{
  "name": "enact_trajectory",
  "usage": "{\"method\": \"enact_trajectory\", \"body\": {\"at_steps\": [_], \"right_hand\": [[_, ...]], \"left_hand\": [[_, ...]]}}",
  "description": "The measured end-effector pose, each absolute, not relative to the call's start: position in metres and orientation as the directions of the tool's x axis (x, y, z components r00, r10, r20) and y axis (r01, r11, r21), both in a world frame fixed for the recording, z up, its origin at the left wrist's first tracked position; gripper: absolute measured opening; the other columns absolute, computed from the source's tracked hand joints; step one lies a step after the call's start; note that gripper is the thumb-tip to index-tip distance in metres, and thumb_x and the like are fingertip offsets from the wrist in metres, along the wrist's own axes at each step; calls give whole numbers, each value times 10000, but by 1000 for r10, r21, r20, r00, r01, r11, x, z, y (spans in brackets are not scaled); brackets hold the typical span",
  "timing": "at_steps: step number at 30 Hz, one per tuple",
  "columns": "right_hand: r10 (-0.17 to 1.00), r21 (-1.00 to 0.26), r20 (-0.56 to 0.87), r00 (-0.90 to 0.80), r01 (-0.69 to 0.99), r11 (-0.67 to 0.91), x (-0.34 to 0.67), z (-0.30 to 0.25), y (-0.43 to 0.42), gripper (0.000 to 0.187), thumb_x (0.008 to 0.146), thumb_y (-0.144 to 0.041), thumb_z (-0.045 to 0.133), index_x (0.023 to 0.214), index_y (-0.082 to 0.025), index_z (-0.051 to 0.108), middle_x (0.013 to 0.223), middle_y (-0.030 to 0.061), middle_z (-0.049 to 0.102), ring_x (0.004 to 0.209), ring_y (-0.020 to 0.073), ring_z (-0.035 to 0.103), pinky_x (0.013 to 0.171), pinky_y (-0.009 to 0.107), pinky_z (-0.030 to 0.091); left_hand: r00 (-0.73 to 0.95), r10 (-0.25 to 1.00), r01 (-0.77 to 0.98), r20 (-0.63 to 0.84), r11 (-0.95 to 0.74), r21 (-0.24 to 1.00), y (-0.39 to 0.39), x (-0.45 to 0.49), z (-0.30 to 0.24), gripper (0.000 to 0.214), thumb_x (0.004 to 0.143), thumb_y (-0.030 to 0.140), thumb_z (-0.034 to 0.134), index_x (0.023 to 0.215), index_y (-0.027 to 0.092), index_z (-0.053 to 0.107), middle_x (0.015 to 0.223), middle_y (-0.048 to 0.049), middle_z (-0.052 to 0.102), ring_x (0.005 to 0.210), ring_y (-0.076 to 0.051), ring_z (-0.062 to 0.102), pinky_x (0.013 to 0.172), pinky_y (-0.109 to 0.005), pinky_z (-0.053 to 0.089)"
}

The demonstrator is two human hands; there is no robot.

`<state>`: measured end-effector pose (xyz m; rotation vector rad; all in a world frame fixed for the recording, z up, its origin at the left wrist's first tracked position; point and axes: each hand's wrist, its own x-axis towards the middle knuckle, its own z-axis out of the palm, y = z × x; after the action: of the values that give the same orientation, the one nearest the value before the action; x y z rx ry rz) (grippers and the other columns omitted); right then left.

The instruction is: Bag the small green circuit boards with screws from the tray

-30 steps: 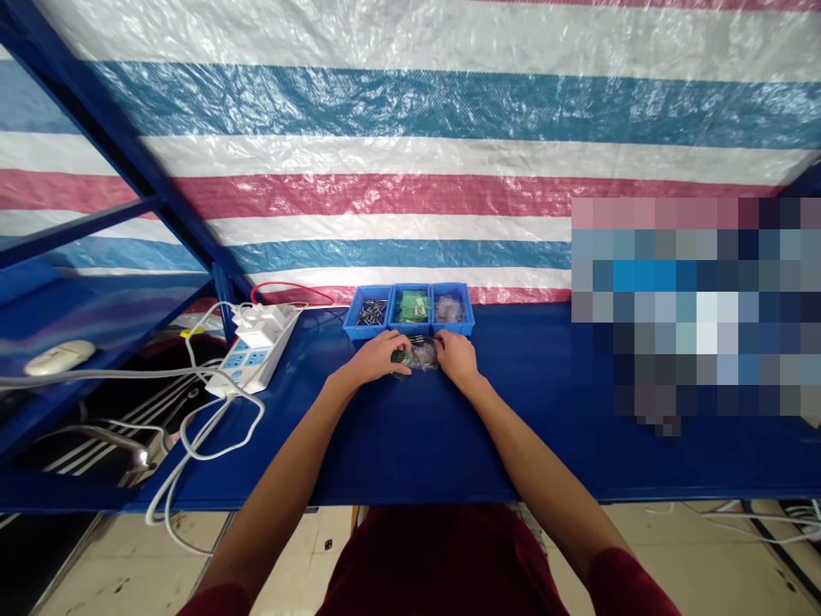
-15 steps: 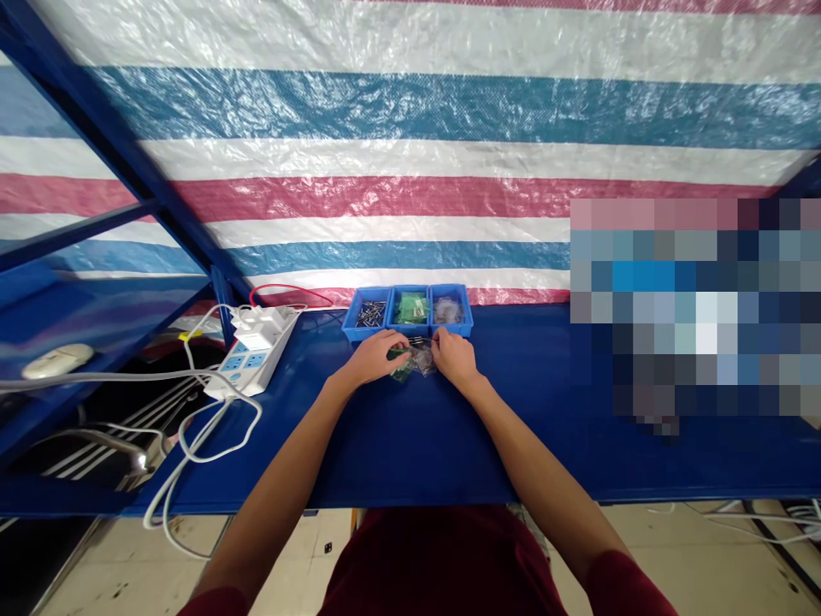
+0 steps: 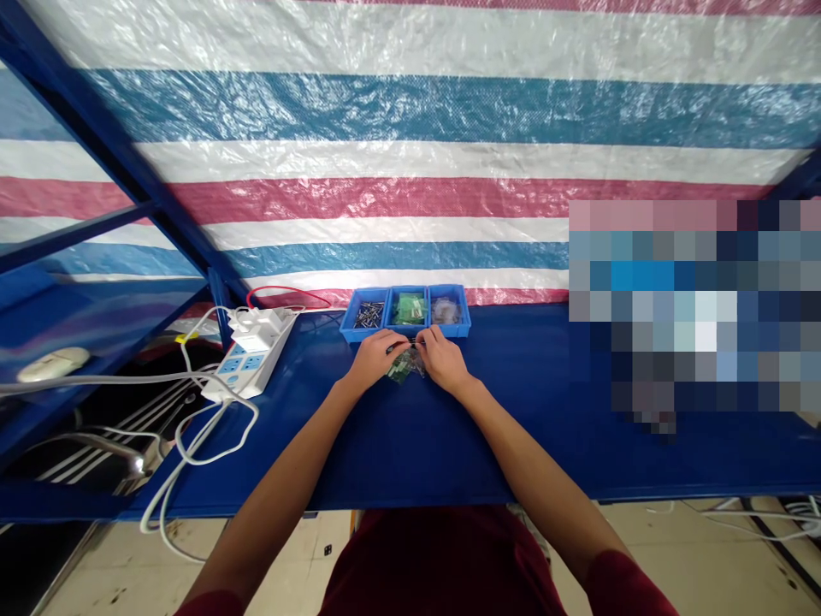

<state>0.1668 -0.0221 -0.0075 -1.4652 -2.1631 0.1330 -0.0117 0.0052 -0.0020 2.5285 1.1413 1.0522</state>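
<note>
Both my hands meet over the blue table (image 3: 410,445), just in front of three small blue bins. My left hand (image 3: 374,357) and my right hand (image 3: 442,359) pinch a small clear plastic bag (image 3: 404,366) with something green inside it, holding it low over the table. The left bin (image 3: 368,315) holds dark metal screws, the middle bin (image 3: 409,310) green parts, the right bin (image 3: 447,310) clear little bags. Exactly what lies between my fingertips is too small to tell.
A white power strip (image 3: 247,364) with plugs and white cables (image 3: 192,428) lies at the table's left. A white mouse (image 3: 44,364) rests on the left blue shelf. A striped tarp (image 3: 410,171) hangs behind. A blurred patch covers the right.
My hands have drawn closer together and shifted slightly left over the small bag. The bag looks more bunched between them.
</note>
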Motion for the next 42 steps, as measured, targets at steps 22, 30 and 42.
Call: {"method": "enact_trajectory", "body": {"at_steps": [22, 30, 42], "right_hand": [[820, -579, 565, -95, 663, 475, 166, -12, -22, 321, 953, -385, 428, 790, -187, 620, 754, 34, 608, 662, 139, 542, 618, 234, 388], [849, -626, 512, -130, 620, 473, 167, -11, -23, 290, 964, -319, 389, 979, -191, 649, 927, 61, 658, 835, 160, 605, 761, 244, 447], [852, -689, 516, -90, 547, 475, 167, -12, -21, 308, 957, -346, 386, 920, -176, 640, 875, 59, 658, 788, 166, 598, 724, 256, 437]], "left_hand": [[204, 681, 619, 704, -647, 446, -4, -3, 2, 217, 878, 358, 584, 776, 189, 672, 757, -28, 685, 652, -132, 596, 639, -251, 460], [120, 745, 542, 656, -603, 586, -7, -1, 9, 230, 856, 380, 591, 760, 179, 646, 731, -20, 642, 653, -128, 566, 599, -237, 443], [49, 888, 253, 458, -455, 854, -7, -1, 10, 219, 729, 373, 706, 690, 162, 663, 734, -29, 675, 682, -152, 601, 628, -264, 463]]}}
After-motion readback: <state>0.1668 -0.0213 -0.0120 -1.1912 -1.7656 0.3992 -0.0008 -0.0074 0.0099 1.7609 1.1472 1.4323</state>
